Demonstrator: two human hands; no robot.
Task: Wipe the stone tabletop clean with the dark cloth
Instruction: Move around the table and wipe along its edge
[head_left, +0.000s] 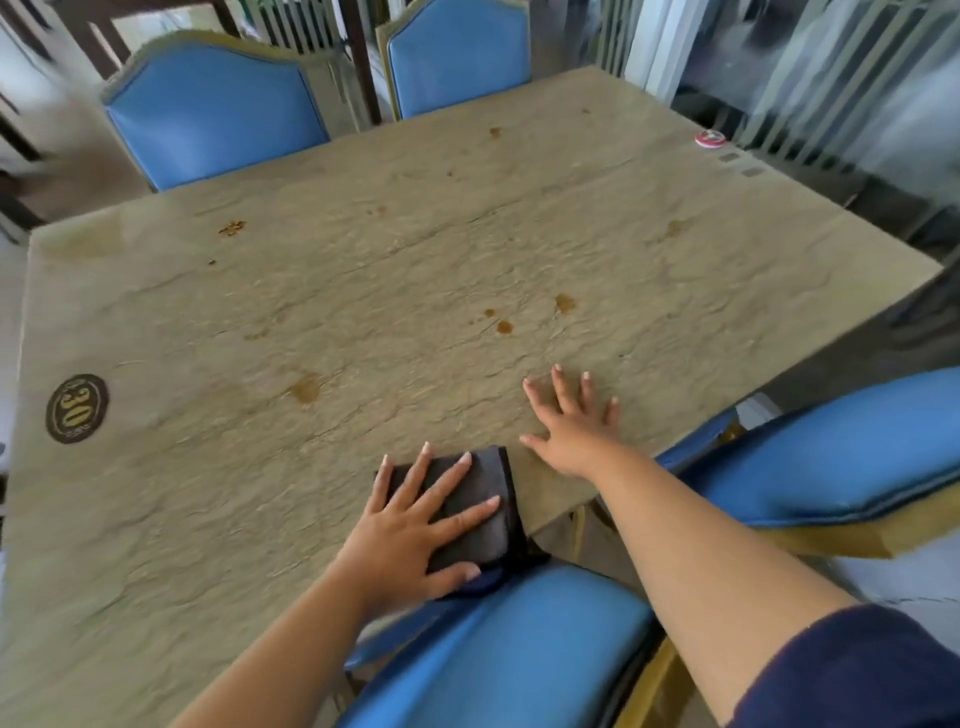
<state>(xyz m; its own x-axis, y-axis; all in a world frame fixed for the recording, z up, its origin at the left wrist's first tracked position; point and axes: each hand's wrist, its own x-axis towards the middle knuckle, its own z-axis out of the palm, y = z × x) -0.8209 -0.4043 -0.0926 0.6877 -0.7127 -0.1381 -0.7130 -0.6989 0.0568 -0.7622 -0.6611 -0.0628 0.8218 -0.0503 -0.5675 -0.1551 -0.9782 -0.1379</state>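
A folded dark cloth (480, 519) lies at the near corner of the beige stone tabletop (363, 291). My left hand (415, 530) presses flat on the cloth with fingers spread, covering its left part. My right hand (571, 426) rests flat on the bare stone just right of the cloth, fingers apart, holding nothing. Several brown stains dot the top, such as one stain (305, 388) left of the cloth, small spots (505, 326) beyond my right hand, and crumbs (231, 227) at the far left.
Blue padded chairs stand around the table: two at the far side (218, 114) (457, 57), one at the right (831, 457), one right below me (509, 649). A dark oval "30" badge (77, 408) marks the left edge. A small red-and-white disc (709, 138) lies at the far right corner.
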